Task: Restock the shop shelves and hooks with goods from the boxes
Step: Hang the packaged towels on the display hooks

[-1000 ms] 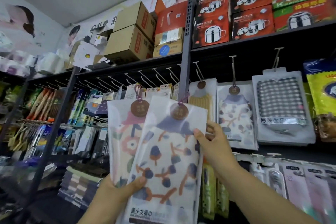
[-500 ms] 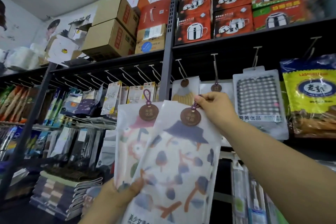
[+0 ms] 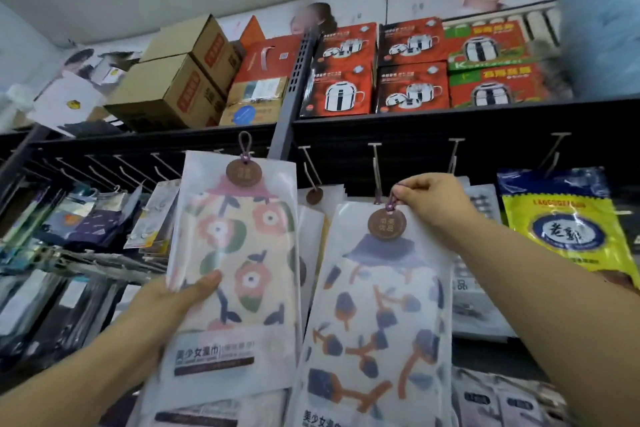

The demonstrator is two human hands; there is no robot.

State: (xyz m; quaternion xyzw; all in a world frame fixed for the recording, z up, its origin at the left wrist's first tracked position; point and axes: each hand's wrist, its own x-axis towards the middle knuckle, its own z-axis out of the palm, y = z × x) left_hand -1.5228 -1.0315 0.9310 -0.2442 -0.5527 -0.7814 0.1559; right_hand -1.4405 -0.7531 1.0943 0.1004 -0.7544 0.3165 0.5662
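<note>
I see right hand (image 3: 433, 204) pinching mushroom towel pack (image 3: 377, 315) loop at hook (image 3: 376, 166), pack hanging long-axis vertical; left hand (image 3: 166, 305) gripping flower pack (image 3: 235, 253), upright.

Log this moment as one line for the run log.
step: hanging towel pack | right hand: pinching loop of mushroom pack at hook | left hand: holding flower pack

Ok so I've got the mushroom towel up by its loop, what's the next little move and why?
Probably slide the purple loop, pinched in your right hand, onto the metal hook just above it. The mushroom towel pack hangs right under that hook, though I can't tell if the loop is over it yet. Your left hand holds the flower towel pack for afterwards.
</note>
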